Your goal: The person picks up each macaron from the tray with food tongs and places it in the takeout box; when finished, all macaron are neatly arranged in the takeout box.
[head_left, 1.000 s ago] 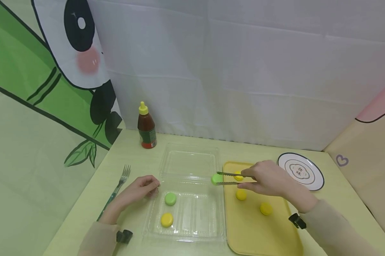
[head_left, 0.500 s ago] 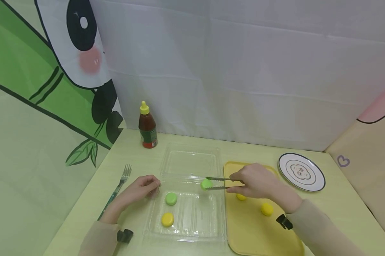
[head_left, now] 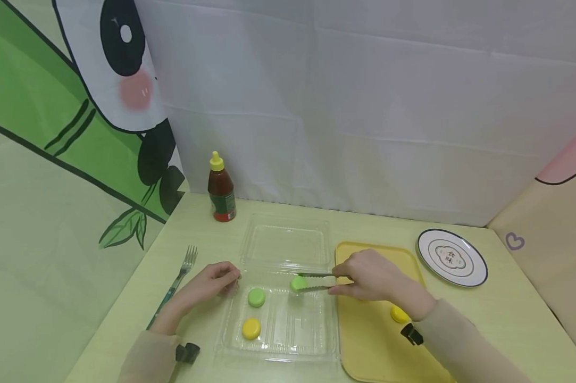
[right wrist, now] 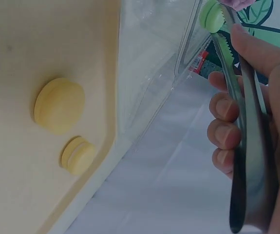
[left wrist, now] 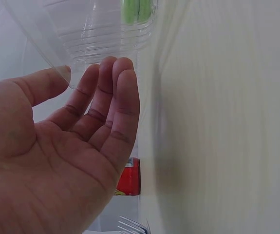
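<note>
My right hand (head_left: 371, 276) grips a pair of metal tongs (right wrist: 256, 175), whose serrated tips pinch a green macaron (head_left: 297, 284). That macaron hangs over the upper part of the clear plastic container (head_left: 278, 357), which has its lid laid back. Inside, along the left side, a second green macaron (head_left: 256, 297) sits behind a yellow macaron (head_left: 251, 329). My left hand (head_left: 211, 287) holds the container's left edge near the hinge; in the left wrist view the plastic corner lies between thumb and fingers. Two yellow macarons (right wrist: 61, 105) show on the yellow tray (head_left: 374, 346) in the right wrist view.
A fork (head_left: 180, 276) lies left of my left forearm. The sauce bottle (head_left: 222, 194) with a yellow cap stands at the back left. A white plate (head_left: 452, 258) with a dark rim is right of the tray. A pale cloth wall (head_left: 364, 117) closes off the back.
My right hand has moved left and toward me with the tongs, carrying the green macaron from the tray's edge to over the container. My left hand has stayed at the container's edge.
</note>
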`<action>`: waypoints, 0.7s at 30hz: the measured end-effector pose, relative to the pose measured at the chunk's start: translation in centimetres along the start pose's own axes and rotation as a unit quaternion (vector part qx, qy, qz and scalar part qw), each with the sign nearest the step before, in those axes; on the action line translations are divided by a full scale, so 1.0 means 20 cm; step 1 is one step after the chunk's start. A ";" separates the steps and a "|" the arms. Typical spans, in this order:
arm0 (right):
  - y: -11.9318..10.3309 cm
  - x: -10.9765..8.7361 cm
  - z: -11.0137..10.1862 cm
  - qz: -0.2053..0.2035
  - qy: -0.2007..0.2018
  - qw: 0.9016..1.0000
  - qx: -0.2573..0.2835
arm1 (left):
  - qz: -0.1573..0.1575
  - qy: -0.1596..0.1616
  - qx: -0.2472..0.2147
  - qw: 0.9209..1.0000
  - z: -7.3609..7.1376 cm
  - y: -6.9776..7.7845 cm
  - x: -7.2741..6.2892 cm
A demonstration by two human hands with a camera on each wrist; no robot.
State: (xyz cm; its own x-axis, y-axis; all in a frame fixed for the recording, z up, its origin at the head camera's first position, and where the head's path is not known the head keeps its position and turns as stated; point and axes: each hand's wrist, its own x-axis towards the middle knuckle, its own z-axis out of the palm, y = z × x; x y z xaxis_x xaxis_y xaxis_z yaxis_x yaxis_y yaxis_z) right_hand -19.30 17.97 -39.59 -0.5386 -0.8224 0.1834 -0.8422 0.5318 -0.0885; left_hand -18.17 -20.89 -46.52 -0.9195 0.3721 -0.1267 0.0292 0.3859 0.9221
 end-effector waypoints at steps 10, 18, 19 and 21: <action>-0.02 0.04 0.07 -0.003 -0.012 1.000 0.000 | 0.001 -0.002 0.000 1.000 0.00 0.01 0.00; -0.04 0.08 0.10 -0.001 -0.042 0.999 0.005 | 0.004 -0.001 0.002 1.000 0.00 0.01 0.00; -0.04 0.08 0.11 0.000 -0.044 0.999 0.005 | 0.004 -0.001 0.002 1.000 0.00 0.00 0.00; -0.05 0.09 0.11 0.003 -0.048 0.999 0.005 | 0.003 -0.002 0.000 1.000 0.00 0.00 0.00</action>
State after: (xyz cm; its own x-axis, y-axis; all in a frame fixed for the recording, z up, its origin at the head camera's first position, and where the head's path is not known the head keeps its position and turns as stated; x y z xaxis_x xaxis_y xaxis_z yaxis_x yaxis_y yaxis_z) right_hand -19.54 15.51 -41.41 -0.5427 -0.8353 0.0877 -0.8391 0.5348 -0.0989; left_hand -18.13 -20.90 -46.45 -0.9176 0.3781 -0.1223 0.0350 0.3836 0.9228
